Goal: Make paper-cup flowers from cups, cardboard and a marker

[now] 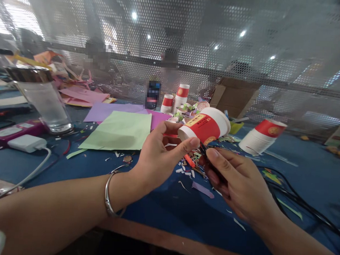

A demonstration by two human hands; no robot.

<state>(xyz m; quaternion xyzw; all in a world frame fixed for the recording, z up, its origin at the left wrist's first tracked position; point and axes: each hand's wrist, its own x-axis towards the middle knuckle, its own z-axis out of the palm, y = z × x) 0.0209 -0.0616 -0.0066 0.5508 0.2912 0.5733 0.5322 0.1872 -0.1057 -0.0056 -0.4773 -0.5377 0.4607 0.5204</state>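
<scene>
Paper cup (pixel 207 127) gripped in left hand (pixel 159 157), dark tool (pixel 203 148) pinched in right hand (pixel 236 178); cup apparently being worked, steadiness needed.

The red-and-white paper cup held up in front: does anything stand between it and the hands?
Nothing visible separates the left hand from the paper cup, which it grips near the narrow end. Between the right hand and the cup is only the dark tool that hand holds, tip near the cup; whether they touch is unclear.

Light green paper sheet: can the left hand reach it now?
Probably not without letting go: the left hand holds a red-and-white paper cup, though nothing visible blocks the light green paper sheet beside it.
</scene>
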